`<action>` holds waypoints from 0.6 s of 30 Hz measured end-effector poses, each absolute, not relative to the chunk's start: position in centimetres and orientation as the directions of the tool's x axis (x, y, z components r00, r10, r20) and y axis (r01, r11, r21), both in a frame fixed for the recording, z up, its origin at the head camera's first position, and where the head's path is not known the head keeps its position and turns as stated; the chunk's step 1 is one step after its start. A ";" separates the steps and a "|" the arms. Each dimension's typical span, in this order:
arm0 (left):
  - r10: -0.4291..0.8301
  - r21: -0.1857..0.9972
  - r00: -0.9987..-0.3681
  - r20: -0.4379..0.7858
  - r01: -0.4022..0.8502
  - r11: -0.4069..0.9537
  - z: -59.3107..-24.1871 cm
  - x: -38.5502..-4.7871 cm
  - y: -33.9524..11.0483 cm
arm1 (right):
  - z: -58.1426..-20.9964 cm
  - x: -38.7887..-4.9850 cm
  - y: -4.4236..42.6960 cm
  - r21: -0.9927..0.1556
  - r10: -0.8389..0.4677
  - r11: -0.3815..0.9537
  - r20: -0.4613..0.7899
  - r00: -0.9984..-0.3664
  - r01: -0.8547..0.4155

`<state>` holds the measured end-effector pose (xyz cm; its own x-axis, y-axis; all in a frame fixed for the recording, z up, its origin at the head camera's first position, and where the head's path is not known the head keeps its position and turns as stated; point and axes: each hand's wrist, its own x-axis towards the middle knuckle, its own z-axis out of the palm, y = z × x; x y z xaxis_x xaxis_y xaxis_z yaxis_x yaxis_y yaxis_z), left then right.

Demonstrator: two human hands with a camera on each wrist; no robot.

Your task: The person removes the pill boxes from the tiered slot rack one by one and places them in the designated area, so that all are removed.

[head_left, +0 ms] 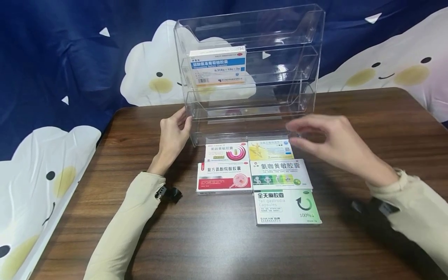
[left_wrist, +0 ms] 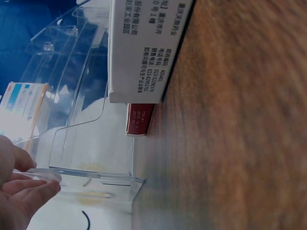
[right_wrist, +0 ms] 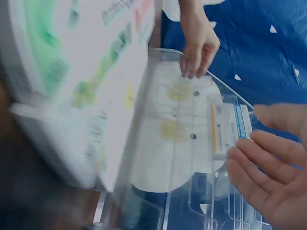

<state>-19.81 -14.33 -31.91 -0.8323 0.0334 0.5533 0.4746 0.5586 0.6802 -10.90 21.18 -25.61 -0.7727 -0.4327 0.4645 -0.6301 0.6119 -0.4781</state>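
A clear acrylic rack (head_left: 273,64) with stepped tiers stands at the back of the table. My left hand (head_left: 173,134) holds its left side edge, thumb and fingers on either side of the clear panel. A white-and-blue capsule box (head_left: 217,67) stands upright at the left of an upper tier. My right hand (head_left: 330,142) hovers with nothing in it, thumb apart from the fingers, near the rack's lower right. Closest beneath it are a yellow-and-white box (head_left: 269,150) and a white-and-green box (head_left: 280,175). In the right wrist view the nearest boxes are blurred.
A pink-ringed white box (head_left: 225,152), a red-and-white box (head_left: 224,177) and a green-and-white gastrodia box (head_left: 287,208) lie flat before the rack on the brown wooden table (head_left: 196,237). A blue cloud-print curtain (head_left: 105,58) hangs behind.
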 end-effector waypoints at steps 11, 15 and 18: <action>0.035 0.680 -0.831 0.555 0.478 0.556 -32.0 -19.9 -14.3 | -22.7 -17.2 17.7 -0.696 -0.189 0.568 0.410 -0.892 -0.440; 0.036 0.677 -0.823 0.567 0.491 0.548 -32.1 -20.0 -14.3 | -22.4 -18.8 16.7 -0.693 -0.161 0.564 0.441 -0.883 -0.449; 0.036 0.675 -0.820 0.571 0.494 0.547 -32.1 -20.0 -14.4 | -22.4 -19.5 16.1 -0.693 -0.143 0.557 0.464 -0.874 -0.459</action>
<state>-19.97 -14.38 -32.08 -0.8204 0.0364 0.5706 0.4941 0.5473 0.6755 -19.47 16.07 -22.36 -0.8743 -0.1429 0.4639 -0.4585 0.5567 -0.6927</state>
